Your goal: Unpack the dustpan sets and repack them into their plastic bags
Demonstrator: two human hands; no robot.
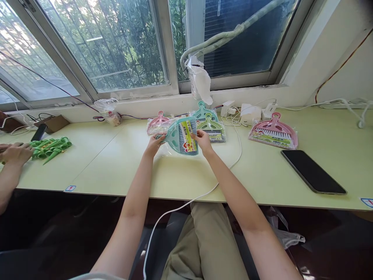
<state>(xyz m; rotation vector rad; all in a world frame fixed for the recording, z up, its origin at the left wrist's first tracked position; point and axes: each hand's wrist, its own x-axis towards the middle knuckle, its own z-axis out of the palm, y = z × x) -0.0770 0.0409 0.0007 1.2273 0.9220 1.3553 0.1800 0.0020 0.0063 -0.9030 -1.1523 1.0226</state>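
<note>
Between my two hands is a teal dustpan and brush set (174, 137) in clear wrapping, tilted sideways above the table. My left hand (155, 144) is closed round its handle end. At the opposite end, my right hand (202, 140) pinches the edge beside the yellow label. Just behind it lie a green dustpan set (215, 126), another teal dustpan set (204, 112) and a pink dustpan set (159, 121), partly covered by the held one. Farther right rests a second pink dustpan set (274, 131), also wrapped.
A black phone (313, 171) lies at the right. A white cable (201, 196) crosses the table and hangs over its front edge. Chargers (250, 112) stand by the wall. At far left, another person's hand (16, 153) touches green cone-shaped pieces (52, 149).
</note>
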